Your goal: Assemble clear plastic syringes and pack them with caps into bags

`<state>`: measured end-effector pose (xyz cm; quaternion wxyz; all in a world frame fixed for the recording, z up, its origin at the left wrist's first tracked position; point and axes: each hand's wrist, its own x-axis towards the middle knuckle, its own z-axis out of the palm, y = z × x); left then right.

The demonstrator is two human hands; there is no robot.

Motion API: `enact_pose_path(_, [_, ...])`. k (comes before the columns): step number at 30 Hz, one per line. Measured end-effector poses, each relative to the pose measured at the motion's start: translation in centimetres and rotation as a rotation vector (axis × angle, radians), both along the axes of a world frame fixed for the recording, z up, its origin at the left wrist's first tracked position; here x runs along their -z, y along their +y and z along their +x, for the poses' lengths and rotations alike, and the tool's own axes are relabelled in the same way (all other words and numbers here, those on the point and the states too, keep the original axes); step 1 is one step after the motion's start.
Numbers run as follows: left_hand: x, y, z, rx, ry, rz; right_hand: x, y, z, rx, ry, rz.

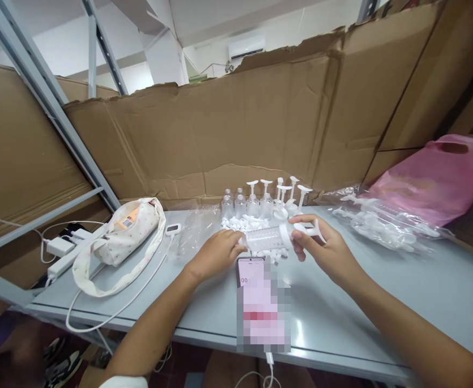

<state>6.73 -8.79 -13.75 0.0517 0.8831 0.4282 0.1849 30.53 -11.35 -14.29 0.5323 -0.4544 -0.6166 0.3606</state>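
Note:
A clear ribbed plastic tube with a white collar and white plunger handle, like a large syringe (264, 237), lies sideways between my hands above the table. My left hand (222, 249) closes its fingers round the narrow left tip. At the other end my right hand (315, 242) grips the white collar and the plunger part. Just behind and below is a heap of small white plastic pieces (242, 222). Farther back stand clear ribbed bottles (240, 205) and white plungers with curved handles (303, 195). A phone (250, 267), partly blurred out, lies in front of my hands.
At the left, a floral cloth bag (137, 226) lies beside a power strip (76, 250) and white cables. Clear plastic film (199, 229) sits left of the bottles. A bag of white parts (385, 221) and a pink plastic bag (426, 178) are at the right. Cardboard (236, 134) walls the back.

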Motion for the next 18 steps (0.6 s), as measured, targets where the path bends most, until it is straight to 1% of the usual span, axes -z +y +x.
enact_pose_path(1, [-0.4, 0.1, -0.4, -0.012, 0.004, 0.033, 0.0, 0.1, 0.1, -0.003, 0.007, 0.016])
enact_pose_path(3, [-1.2, 0.1, -1.6, -0.079, 0.033, 0.106, 0.1, 0.5, 0.6, 0.015, 0.048, 0.047])
enact_pose_path(5, [-1.9, 0.1, -3.5, -0.214, 0.116, 0.151, 0.1, 0.9, 1.0, 0.041, 0.117, 0.07])
enact_pose_path(7, [-2.1, 0.0, -5.8, -0.342, 0.219, 0.116, 0.0, 1.4, 1.5, 0.044, 0.193, 0.079])
enact_pose_path(8, [-2.0, -0.1, -7.0, -0.377, 0.265, 0.075, 0.0, 1.6, 1.6, 0.039, 0.228, 0.079])
enact_pose_path(9, [-1.7, -0.1, -8.0, -0.392, 0.298, 0.029, 0.0, 1.7, 1.8, 0.032, 0.254, 0.077])
enact_pose_path(12, [-0.5, -0.5, -10.1, -0.347, 0.321, -0.035, -0.1, 1.9, 1.8, -0.04, 0.287, 0.082])
enact_pose_path(16, [0.3, -1.4, -10.6, -0.326, 0.304, -0.005, -0.1, 1.9, 1.6, -0.25, 0.32, 0.084])
enact_pose_path(18, [0.4, -1.8, -10.5, -0.325, 0.298, 0.001, 0.0, 2.0, 1.5, -0.3, 0.32, 0.066])
